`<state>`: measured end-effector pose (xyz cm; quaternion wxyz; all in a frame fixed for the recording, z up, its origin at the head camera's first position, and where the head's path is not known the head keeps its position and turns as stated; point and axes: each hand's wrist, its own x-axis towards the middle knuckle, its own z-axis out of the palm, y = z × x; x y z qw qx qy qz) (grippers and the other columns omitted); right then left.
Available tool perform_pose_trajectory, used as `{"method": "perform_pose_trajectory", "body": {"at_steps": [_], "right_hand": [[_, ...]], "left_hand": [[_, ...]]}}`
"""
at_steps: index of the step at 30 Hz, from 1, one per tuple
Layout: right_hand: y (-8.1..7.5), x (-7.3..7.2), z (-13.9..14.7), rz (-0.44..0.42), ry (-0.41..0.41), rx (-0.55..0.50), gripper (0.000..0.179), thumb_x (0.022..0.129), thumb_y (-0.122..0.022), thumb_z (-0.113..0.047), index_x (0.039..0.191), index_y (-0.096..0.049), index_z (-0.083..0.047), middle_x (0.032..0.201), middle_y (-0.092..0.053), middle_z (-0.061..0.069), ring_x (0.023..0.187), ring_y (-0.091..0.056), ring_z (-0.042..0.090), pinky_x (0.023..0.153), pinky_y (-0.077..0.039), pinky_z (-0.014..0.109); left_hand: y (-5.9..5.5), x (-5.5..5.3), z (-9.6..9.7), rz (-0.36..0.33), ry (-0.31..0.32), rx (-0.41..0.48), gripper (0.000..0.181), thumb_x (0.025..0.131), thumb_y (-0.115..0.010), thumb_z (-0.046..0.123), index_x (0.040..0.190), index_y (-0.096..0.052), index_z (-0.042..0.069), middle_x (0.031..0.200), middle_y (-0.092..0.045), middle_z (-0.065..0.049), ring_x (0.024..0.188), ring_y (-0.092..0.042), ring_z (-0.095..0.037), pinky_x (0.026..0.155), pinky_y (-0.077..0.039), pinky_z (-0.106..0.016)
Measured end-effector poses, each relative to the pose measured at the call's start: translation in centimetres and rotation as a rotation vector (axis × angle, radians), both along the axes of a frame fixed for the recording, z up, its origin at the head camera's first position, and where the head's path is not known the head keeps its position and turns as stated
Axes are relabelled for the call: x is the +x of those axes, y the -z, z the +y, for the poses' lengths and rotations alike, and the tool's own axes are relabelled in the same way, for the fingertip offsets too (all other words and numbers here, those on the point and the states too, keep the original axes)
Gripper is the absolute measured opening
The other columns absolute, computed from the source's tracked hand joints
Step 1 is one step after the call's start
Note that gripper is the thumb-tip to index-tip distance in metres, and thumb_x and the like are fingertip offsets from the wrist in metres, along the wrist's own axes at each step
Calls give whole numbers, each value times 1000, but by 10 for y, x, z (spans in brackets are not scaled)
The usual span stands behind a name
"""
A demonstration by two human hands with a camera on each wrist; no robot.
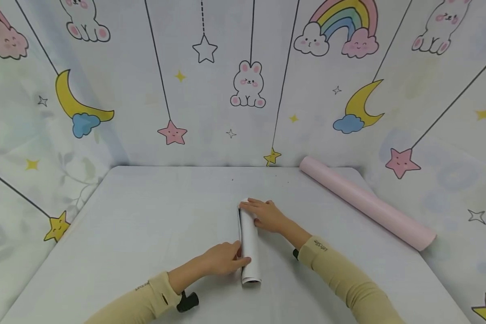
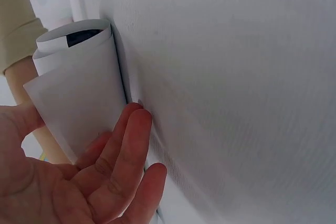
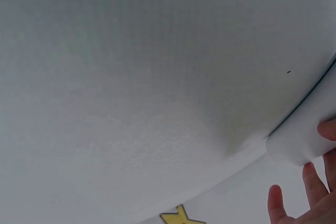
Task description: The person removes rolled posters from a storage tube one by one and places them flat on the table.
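A white paper roll (image 1: pixel 249 243) lies lengthwise on the table, with a dark inner side showing at its near end and along its left edge. The left hand (image 1: pixel 223 258) holds it near that end, thumb across the top and fingers at the left side. Its loose outer flap (image 2: pixel 68 103) stands out beside the fingers in the left wrist view. Toward the far end, the right hand (image 1: pixel 269 215) grips the roll, fingers reaching over the top and thumb on the right side. The right wrist view catches only part of the roll (image 3: pixel 302 129) and some fingers (image 3: pixel 315 184).
A longer pink roll (image 1: pixel 364 202) lies slantwise along the table's right edge. White cloth covers the table (image 1: pixel 146 216). Behind and at the sides hangs a printed backdrop (image 1: pixel 210 90) with rabbits, stars and moons. A black strap piece (image 1: pixel 187 301) sits under the left wrist.
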<state>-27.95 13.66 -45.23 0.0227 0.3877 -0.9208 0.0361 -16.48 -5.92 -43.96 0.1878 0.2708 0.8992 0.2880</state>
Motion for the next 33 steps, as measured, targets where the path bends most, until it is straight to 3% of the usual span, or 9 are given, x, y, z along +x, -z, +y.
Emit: {"method": "perform_pose_trajectory", "body": {"at_steps": [8, 12, 15, 17, 21, 23, 26, 30, 33], "right_hand": [[-1, 4, 2, -140, -17, -67, 59, 82, -60, 4, 136, -45, -14, 144, -36, 1, 134, -26, 23, 84, -39, 59], [-1, 5, 2, -170, -24, -82, 60, 80, -55, 8, 136, -46, -14, 144, -35, 3, 135, -24, 25, 84, -37, 62], [-3, 4, 2, -166, -35, -83, 60, 79, -54, 9, 135, -47, -13, 144, -36, 4, 134, -26, 26, 81, -42, 56], [-3, 4, 2, -163, -43, -83, 59, 79, -55, 9, 134, -48, -12, 143, -36, 5, 134, -27, 27, 79, -44, 54], [-3, 3, 4, -168, -35, -98, 59, 78, -55, 10, 134, -48, -10, 143, -36, 7, 133, -27, 28, 82, -45, 50], [-3, 4, 6, -174, -33, -125, 59, 77, -53, 11, 133, -48, -7, 142, -37, 10, 133, -28, 29, 87, -42, 50], [-3, 4, 6, -196, -45, -153, 56, 79, -48, 10, 133, -47, -4, 141, -37, 12, 133, -27, 31, 95, -36, 49], [-3, 6, 4, -251, -43, -145, 50, 85, -38, -4, 135, -44, -5, 144, -33, 8, 135, -23, 30, 101, -27, 50], [-4, 8, 2, -313, -17, -161, 46, 92, -38, -22, 135, -45, -7, 145, -31, 8, 136, -18, 30, 102, -24, 52]], "left_hand": [[0, -2, 0, 22, -9, -35, 37, 89, -51, 46, 86, -51, 10, 66, -50, 5, 55, -45, -7, 49, -37, -24], [-7, -3, -1, 63, -45, -125, 49, 86, -53, 53, 93, -51, 5, 75, -54, -4, 66, -52, -16, 56, -42, -29], [-13, -9, 1, 179, -90, -226, 70, 80, -55, 62, 111, -48, 0, 102, -53, -15, 93, -52, -29, 68, -47, -41], [-17, -15, 1, 282, -95, -269, 86, 76, -56, 66, 127, -41, -1, 124, -43, -21, 114, -42, -36, 77, -45, -50], [-21, -35, 1, 436, 34, -250, 105, 71, -61, 66, 144, -21, 2, 148, -20, -18, 135, -18, -33, 86, -40, -54], [-21, -45, 0, 436, 128, -218, 113, 67, -66, 63, 146, -13, 1, 151, -11, -16, 138, -10, -29, 90, -37, -54], [-18, -56, -4, 342, 202, -187, 121, 62, -72, 59, 146, -7, 2, 152, -4, -14, 138, -7, -26, 94, -33, -56], [-11, -59, -8, 224, 175, -231, 127, 57, -78, 57, 146, -7, 2, 152, -4, -14, 138, -10, -27, 95, -29, -59], [-4, -59, -10, 213, 142, -300, 131, 51, -80, 57, 146, -8, 1, 152, -7, -15, 137, -13, -27, 96, -29, -58]]}}
